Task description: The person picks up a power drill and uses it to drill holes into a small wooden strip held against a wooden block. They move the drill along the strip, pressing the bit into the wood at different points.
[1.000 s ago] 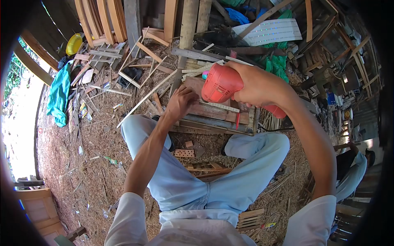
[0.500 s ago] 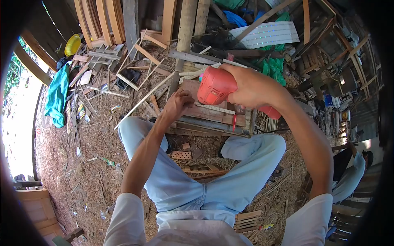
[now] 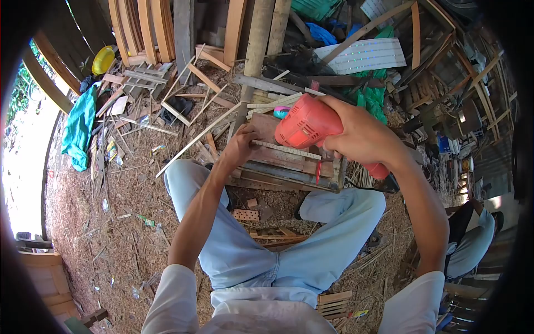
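My right hand (image 3: 359,133) is wrapped round the handle of a red power drill (image 3: 306,121), held over a low wooden bench (image 3: 289,179). The tip of the drill is hidden behind its body. My left hand (image 3: 239,147) has its fingers closed at the left end of a thin pale wooden strip (image 3: 289,149) with a row of small marks. This strip lies across boards on the bench. A red, pencil-like stick (image 3: 318,172) rests near the strip's right end. Just past the drill shows a small pink and teal round thing (image 3: 281,112).
Between my feet lies a block with holes (image 3: 246,215) on the shaving-covered ground. Wood scraps (image 3: 206,83) are strewn at the far left, near a teal cloth (image 3: 79,131) and a yellow helmet-like object (image 3: 103,60). Another person (image 3: 473,245) is at the right edge.
The drill has shifted right and slightly toward me, and its body has turned. My left hand has come down to the strip's left end. The view has tilted slightly.
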### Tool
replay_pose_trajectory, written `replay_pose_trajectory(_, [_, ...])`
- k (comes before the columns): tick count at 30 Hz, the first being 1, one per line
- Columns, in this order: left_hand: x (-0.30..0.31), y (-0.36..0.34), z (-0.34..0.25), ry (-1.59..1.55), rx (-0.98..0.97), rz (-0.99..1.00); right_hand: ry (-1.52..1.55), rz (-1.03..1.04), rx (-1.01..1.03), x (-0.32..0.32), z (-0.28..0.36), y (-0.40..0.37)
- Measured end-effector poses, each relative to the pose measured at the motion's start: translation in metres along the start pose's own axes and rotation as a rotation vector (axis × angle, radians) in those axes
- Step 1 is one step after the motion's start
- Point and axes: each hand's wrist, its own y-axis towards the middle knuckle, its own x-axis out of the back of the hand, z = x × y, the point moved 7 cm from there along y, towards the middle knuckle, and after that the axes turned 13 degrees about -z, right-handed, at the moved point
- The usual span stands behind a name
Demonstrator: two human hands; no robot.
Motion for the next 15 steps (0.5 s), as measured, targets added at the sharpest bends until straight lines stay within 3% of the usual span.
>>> replay_pose_trajectory(3, [0.0024,-0.0005,-0.005,0.124,0.065,0.134,-0.01,0.007,-0.001,-0.0045,-0.0007,0.0011])
replay_pose_trajectory(15, [-0.0021,-0.0005,-0.0019,-0.013,0.029,0.041,-0.002,0.008,0.024,-0.0083,-0.0075,0.0078])
